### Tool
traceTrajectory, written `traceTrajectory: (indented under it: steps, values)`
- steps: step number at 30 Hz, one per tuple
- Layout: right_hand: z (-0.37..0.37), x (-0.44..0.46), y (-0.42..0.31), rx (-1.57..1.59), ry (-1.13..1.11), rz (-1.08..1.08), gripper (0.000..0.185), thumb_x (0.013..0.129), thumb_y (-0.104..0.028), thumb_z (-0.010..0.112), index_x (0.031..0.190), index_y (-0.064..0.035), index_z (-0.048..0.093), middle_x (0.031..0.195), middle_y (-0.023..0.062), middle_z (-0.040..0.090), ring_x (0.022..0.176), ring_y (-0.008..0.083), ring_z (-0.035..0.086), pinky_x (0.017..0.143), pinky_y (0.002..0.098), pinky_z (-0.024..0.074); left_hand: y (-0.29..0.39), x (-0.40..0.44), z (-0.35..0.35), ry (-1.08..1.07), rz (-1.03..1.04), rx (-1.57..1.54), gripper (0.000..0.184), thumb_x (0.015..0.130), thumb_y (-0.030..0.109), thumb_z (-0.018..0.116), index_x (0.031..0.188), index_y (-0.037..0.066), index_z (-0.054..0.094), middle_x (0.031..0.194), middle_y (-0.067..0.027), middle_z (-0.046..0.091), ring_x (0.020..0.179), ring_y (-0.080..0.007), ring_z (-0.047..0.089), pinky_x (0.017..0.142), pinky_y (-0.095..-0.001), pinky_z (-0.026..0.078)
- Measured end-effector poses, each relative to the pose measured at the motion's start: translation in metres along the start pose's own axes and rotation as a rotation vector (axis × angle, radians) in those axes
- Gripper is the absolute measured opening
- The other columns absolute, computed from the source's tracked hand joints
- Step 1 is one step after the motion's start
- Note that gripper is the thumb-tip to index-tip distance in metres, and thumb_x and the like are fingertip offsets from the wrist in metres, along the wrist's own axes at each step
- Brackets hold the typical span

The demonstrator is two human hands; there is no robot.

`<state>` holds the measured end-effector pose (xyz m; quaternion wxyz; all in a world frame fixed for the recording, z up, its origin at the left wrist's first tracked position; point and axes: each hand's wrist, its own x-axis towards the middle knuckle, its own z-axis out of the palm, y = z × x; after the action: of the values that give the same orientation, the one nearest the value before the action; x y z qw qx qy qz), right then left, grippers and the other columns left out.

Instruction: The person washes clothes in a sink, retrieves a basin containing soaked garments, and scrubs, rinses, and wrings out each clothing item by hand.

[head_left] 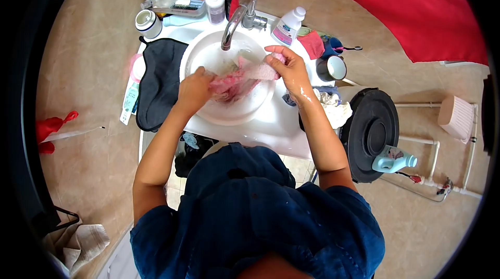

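Note:
Over the white basin [186,73] in the sink, a wet pink and white cloth [234,84] is stretched between both hands. My left hand [196,90] is closed on the cloth's left end, at the basin's left side. The cloth's other end, raised near the right rim, is pinched by the thumb and fingers of my right hand [289,68]. Water glistens on the right wrist. The middle of the cloth looks blurred and bunched. Behind it arches the chrome faucet [233,31], its spout above the basin. Whether water is running I cannot tell.
A pump bottle [215,4], a white jar [148,23] and a white bottle [288,26] stand along the back. Black padded fabric [162,81] lies left. At right are a mug [332,68], crumpled cloths [336,109] and a black lid [372,122] bearing a blue bottle [391,160].

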<state>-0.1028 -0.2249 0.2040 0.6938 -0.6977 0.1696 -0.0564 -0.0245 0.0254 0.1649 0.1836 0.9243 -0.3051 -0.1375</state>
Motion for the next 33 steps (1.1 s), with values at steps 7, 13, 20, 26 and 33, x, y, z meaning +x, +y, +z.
traceTrajectory:
  steps: [7, 13, 20, 26, 33]
  values:
    - [0.009, -0.002, 0.008, 0.255, 0.046, 0.031, 0.036, 0.087, -0.013, 0.065, 0.121, -0.0055, 0.056, 0.09, -0.002, 0.059, 0.071, 0.0038, 0.051, 0.054, 0.0184, 0.0406, -0.025, 0.014, 0.015, 0.345, 0.047, -0.477, 0.025, 0.075, 0.01, 0.062, 0.098, 0.0, 0.066, 0.116, -0.0141, 0.058, 0.108, -0.0353, 0.055, 0.091, -0.0391, 0.044]
    - [0.019, -0.007, 0.143, 0.183, -0.023, 0.618, 0.051, 0.089, -0.031, 0.062, 0.133, -0.0092, 0.048, 0.118, 0.0088, 0.058, 0.102, 0.0197, 0.056, 0.088, 0.0376, 0.0472, -0.057, 0.026, 0.098, 0.184, 0.096, -0.26, 0.031, 0.08, 0.009, 0.06, 0.11, 0.005, 0.064, 0.113, -0.0161, 0.062, 0.109, -0.0314, 0.058, 0.091, -0.0335, 0.045]
    - [0.045, -0.004, 0.174, 0.733, -0.091, 0.711, 0.061, 0.091, -0.053, 0.054, 0.138, -0.017, 0.041, 0.139, 0.0114, 0.038, 0.122, 0.0262, 0.04, 0.095, 0.0494, 0.0408, 0.062, 0.007, 0.09, 0.016, 0.188, -0.945, 0.03, 0.078, 0.011, 0.061, 0.106, 0.002, 0.065, 0.103, -0.0166, 0.065, 0.092, -0.032, 0.063, 0.083, -0.0386, 0.049]
    - [0.056, 0.003, 0.221, 1.011, -0.256, 0.225, 0.051, 0.097, -0.041, 0.045, 0.137, -0.0096, 0.038, 0.131, 0.011, 0.046, 0.121, 0.0246, 0.043, 0.099, 0.0404, 0.0404, 0.117, -0.008, 0.084, 0.221, 0.078, -0.485, 0.024, 0.072, 0.022, 0.064, 0.09, 0.007, 0.066, 0.082, -0.0177, 0.066, 0.082, -0.0368, 0.063, 0.077, -0.0422, 0.049]
    - [0.061, 0.015, 0.188, 1.284, -0.698, 0.513, 0.031, 0.099, -0.03, 0.039, 0.119, -0.0111, 0.053, 0.113, 0.0095, 0.06, 0.1, 0.023, 0.059, 0.084, 0.0347, 0.049, 0.059, 0.06, 0.088, 0.351, -0.266, -0.387, 0.021, 0.074, 0.025, 0.067, 0.09, 0.011, 0.067, 0.079, -0.0154, 0.067, 0.077, -0.0375, 0.065, 0.069, -0.0444, 0.051]
